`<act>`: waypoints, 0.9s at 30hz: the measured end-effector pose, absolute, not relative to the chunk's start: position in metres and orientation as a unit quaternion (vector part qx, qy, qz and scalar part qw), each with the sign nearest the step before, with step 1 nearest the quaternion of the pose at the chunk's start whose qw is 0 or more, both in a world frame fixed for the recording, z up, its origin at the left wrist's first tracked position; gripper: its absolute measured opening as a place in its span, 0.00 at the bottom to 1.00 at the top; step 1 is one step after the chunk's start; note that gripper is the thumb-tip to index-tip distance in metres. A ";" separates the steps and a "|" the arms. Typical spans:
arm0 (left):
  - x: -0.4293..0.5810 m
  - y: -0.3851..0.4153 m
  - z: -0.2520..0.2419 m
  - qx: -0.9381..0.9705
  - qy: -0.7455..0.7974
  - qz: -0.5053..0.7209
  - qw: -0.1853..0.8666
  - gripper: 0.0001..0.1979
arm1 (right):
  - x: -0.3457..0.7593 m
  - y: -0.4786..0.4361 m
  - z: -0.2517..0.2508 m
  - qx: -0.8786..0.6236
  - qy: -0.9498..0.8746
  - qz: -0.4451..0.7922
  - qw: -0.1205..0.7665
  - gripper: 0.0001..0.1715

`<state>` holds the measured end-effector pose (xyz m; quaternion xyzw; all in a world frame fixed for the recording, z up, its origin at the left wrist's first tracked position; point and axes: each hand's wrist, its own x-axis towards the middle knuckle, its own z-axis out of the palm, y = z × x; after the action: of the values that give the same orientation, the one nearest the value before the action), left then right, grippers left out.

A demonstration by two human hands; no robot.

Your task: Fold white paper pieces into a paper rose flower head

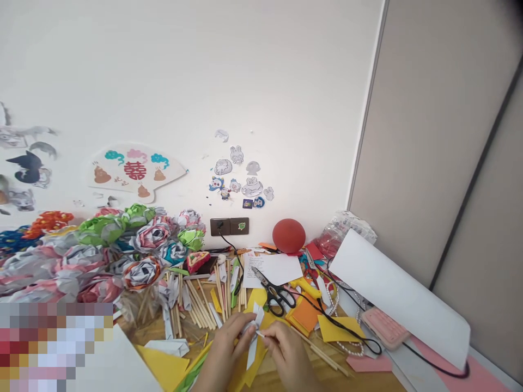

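Observation:
Low in the middle of the view, my left hand [224, 348] and my right hand [291, 356] meet over a wooden table [327, 375]. Both pinch a small folded piece of white paper [255, 326] between their fingertips. The paper stands up between the hands and a strip of it hangs down. Yellow paper sheets [163, 367] lie under and beside the hands. Black scissors [274, 291] rest just beyond the paper.
Several paper roses [102, 256] pile at the left. Wooden sticks [204, 305] lie scattered ahead. A red ball [289, 235], orange paper [305, 316], a pink phone [384, 326], a black cable [347, 329] and a large white sheet [400, 296] sit to the right. A wall with stickers rises behind.

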<state>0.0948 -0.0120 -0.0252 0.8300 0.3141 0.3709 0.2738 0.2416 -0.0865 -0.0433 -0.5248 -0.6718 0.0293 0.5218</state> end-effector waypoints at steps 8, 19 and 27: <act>0.092 -0.017 -0.025 0.851 0.261 0.347 0.294 0.18 | 0.246 -0.076 -0.047 -0.495 -0.551 0.269 0.615 0.06; 0.099 -0.016 -0.030 0.799 0.357 0.390 0.286 0.17 | 0.238 -0.086 -0.042 -0.546 -0.697 0.021 0.465 0.07; 0.103 -0.019 -0.026 0.796 0.371 0.362 0.312 0.15 | 0.242 -0.087 -0.045 -0.518 -0.725 -0.122 0.438 0.19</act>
<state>0.1031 -0.0194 -0.0263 0.7959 0.3712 0.3622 0.3124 0.2416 -0.0872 -0.0446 -0.5179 -0.7247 -0.1218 0.4379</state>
